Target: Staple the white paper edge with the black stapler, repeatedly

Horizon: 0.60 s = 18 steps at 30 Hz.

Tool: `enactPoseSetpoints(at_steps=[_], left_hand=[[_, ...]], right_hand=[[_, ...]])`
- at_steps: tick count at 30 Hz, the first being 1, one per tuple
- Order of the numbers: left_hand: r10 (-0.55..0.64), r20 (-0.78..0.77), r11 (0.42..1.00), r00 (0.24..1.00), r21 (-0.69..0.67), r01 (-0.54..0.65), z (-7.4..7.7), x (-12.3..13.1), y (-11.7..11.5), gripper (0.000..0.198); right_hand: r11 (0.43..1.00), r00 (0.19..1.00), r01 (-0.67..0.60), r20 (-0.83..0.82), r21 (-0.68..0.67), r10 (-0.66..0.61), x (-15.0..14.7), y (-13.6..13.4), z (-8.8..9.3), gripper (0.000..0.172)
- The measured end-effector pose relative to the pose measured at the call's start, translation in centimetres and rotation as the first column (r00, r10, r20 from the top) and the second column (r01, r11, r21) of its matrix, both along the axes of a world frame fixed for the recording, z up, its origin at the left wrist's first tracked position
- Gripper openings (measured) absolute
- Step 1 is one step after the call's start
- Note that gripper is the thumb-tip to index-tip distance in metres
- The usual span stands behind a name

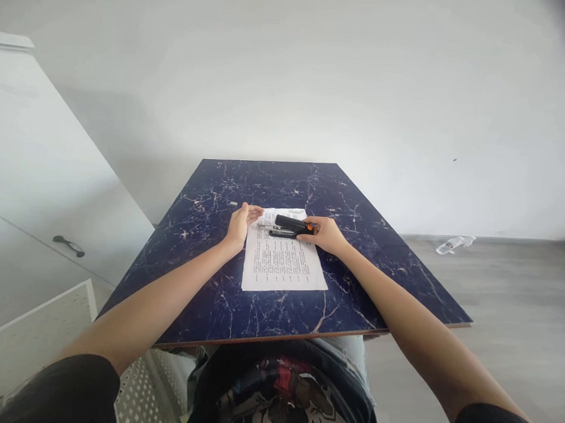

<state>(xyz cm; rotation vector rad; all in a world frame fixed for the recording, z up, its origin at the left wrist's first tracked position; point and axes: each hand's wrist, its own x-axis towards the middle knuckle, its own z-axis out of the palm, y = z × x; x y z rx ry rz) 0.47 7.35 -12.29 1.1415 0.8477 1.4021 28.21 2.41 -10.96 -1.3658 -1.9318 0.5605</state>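
Observation:
A printed sheet of paper (282,262) lies on a dark blue marbled table (212,296). Across its upper part lies a black stapler (288,226) with an orange end, hinged open. My right hand (326,233) is closed on the stapler's orange end. My left hand (241,225) rests at the paper's upper left corner, fingers stretched toward the stapler's metal tip, holding nothing.
A small pale object (233,203) lies on the table left of the paper. A white cabinet (38,180) with a black handle stands at left, a white perforated panel (44,325) below it. A plastic bottle (454,244) lies on the grey floor at right.

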Motion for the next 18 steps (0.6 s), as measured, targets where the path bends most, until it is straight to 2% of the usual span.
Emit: enactPoseSetpoints(at_steps=[3,6,9,13,16,18], left_hand=[[-0.009,0.002,1.000,1.000,0.022,0.009,0.1,0.1,-0.2,0.054],[-0.018,0.035,1.000,0.999,0.024,0.017,0.2,0.2,-0.3,0.050],[-0.027,0.143,0.997,0.989,-0.068,0.037,0.5,0.4,-0.6,0.045],[-0.107,0.365,0.950,0.925,-0.236,0.203,1.2,0.6,-1.3,0.045],[-0.207,0.455,0.891,0.866,-0.278,0.359,1.6,0.7,-1.7,0.054],[-0.258,0.469,0.859,0.845,-0.290,0.423,1.8,0.8,-1.9,0.061]], right_hand=[[0.997,0.999,-0.012,-0.032,0.073,0.014,-0.2,-0.3,0.1,0.033],[0.975,0.996,-0.037,-0.071,0.217,0.054,-0.6,-1.0,0.8,0.030],[0.924,0.997,0.009,-0.069,0.383,0.020,-1.3,-1.9,1.6,0.023],[0.810,0.998,0.064,-0.044,0.583,-0.047,-2.0,-2.8,1.9,0.019],[0.724,0.995,-0.015,0.085,0.690,-0.060,-2.0,-3.1,1.5,0.025],[0.693,0.973,-0.099,0.216,0.714,-0.083,-1.9,-3.2,1.1,0.028]])
